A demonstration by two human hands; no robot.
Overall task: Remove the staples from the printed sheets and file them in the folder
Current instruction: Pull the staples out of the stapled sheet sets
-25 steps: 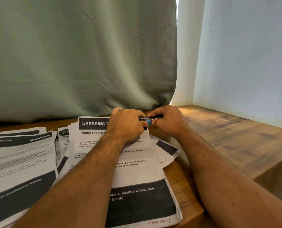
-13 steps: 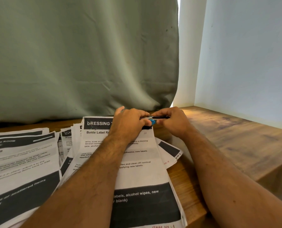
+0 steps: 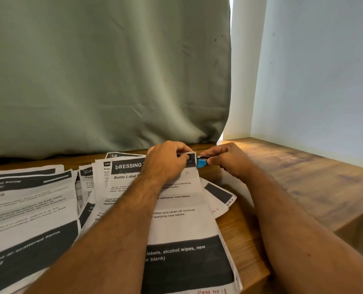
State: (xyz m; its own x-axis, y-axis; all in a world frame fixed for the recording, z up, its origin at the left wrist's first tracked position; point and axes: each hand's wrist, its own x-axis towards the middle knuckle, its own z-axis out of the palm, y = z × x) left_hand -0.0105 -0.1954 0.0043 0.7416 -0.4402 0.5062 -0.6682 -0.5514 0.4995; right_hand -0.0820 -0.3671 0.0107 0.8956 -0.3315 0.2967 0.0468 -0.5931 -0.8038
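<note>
A stapled set of printed sheets (image 3: 187, 225) headed "DRESSING" lies on the wooden table (image 3: 293, 183) in front of me. My left hand (image 3: 165, 164) pinches the top right corner of this set with curled fingers. My right hand (image 3: 227, 160) grips a small tool with a blue part (image 3: 201, 162) and a dark metal tip, right at that corner's edge. The staple itself is hidden by my fingers. No folder is in view.
More printed sheets (image 3: 28, 209) are spread over the left of the table, some tucked under the top set (image 3: 218, 194). A green curtain (image 3: 104, 77) hangs behind the table. A pale wall (image 3: 320, 71) borders the right side. Bare wood stretches to the right.
The right hand with the blue tool has drawn a little to the right, out past the paper's corner. More of the corner shows under my left fingers.
</note>
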